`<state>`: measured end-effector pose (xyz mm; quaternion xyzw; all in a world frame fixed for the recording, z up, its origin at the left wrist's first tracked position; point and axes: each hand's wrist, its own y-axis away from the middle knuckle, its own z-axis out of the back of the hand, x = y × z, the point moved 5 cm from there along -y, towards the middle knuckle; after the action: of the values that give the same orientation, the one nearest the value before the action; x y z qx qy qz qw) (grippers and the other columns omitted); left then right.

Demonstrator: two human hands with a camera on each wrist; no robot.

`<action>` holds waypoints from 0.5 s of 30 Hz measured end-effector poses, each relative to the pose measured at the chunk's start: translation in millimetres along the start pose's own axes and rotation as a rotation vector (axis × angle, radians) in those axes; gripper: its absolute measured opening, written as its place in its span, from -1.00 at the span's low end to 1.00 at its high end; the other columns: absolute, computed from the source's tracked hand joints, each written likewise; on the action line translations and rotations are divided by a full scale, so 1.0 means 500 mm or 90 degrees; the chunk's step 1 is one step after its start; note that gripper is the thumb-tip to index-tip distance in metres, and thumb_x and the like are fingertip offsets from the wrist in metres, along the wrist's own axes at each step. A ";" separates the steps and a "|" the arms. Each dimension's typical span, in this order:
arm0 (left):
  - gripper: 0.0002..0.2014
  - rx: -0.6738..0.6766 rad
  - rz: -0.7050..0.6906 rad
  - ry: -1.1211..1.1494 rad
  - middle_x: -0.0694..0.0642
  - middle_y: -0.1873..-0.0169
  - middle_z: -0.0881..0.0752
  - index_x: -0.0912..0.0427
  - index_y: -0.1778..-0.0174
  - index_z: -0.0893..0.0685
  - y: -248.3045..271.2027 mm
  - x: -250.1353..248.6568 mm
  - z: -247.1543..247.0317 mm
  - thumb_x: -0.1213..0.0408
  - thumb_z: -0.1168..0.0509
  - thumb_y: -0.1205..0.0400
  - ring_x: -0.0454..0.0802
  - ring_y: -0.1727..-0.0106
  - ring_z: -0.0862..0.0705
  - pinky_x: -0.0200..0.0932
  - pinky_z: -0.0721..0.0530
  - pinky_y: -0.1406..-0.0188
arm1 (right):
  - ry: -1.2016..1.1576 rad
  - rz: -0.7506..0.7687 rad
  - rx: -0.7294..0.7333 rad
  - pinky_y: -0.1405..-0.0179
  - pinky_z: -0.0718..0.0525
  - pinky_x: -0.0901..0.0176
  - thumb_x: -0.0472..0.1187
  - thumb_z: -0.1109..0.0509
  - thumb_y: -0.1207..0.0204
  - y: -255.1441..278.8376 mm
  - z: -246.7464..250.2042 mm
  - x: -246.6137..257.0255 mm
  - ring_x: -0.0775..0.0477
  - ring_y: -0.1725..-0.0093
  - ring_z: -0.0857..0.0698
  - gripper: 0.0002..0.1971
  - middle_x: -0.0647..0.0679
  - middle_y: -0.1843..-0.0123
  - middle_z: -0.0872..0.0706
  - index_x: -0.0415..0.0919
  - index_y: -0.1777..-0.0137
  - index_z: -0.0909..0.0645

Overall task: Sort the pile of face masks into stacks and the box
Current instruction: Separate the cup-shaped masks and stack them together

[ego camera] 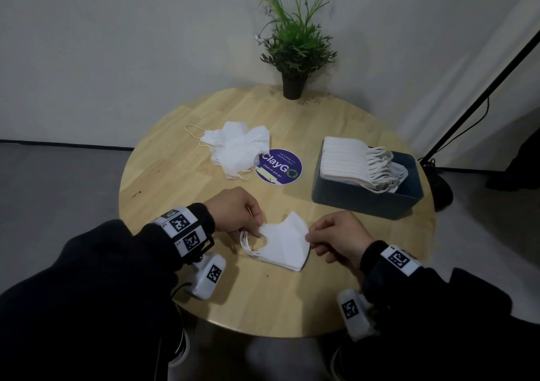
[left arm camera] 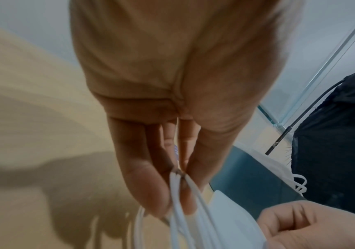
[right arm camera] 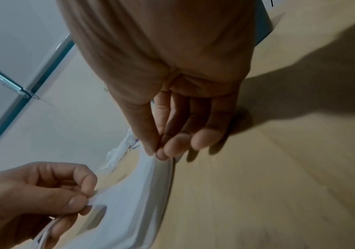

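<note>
the folded white mask (ego camera: 285,242) is lying on top of a small stack near the front edge of the round wooden table (ego camera: 181,182), and both hands are working at its ends. the left hand (ego camera: 233,212) is pinching the mask's left end by the bunched ear loops (ego camera: 245,242) between thumb and curled fingers, which the left wrist view is showing closely; the right hand (ego camera: 339,234) is pinching the thin right edge between thumb and forefinger, the other fingers hanging loosely curled. the mask is looking light, soft and limp, likely to flop or unfold if lifted by one corner, so gripping at both ends, or at the firmer folded seam, is probably keeping it flat; the elastic loops are stretchy and apt to snag on neighbours. the unsorted pile (ego camera: 236,150) of crumpled white masks is sitting toward the middle of the table, overlapping a round purple sticker (ego camera: 282,166), its loops trailing out to the left. a dark blue box (ego camera: 365,202) near the right edge is holding a row of pleated flat masks (ego camera: 347,158) standing on edge, loops spilling right. a potted plant (ego camera: 293,50) is standing at the far edge.
</note>
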<state>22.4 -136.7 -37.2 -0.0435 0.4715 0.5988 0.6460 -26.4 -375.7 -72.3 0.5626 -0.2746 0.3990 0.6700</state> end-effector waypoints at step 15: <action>-0.81 -0.030 -0.020 -0.075 -0.13 0.44 -0.77 -0.03 0.33 -0.82 -0.015 0.000 0.002 0.38 -0.61 -0.45 -0.26 0.44 -0.67 -0.35 -0.62 0.43 | 0.102 0.003 -0.013 0.59 -0.41 0.23 -0.44 -0.62 -0.41 0.000 0.003 0.003 -0.04 0.49 -0.60 -0.88 -0.16 0.39 -0.80 -0.32 0.13 -0.73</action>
<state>29.3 -138.0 -40.6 -0.0312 0.4178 0.6011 0.6805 -25.5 -376.7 -70.8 0.5214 -0.2255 0.4416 0.6945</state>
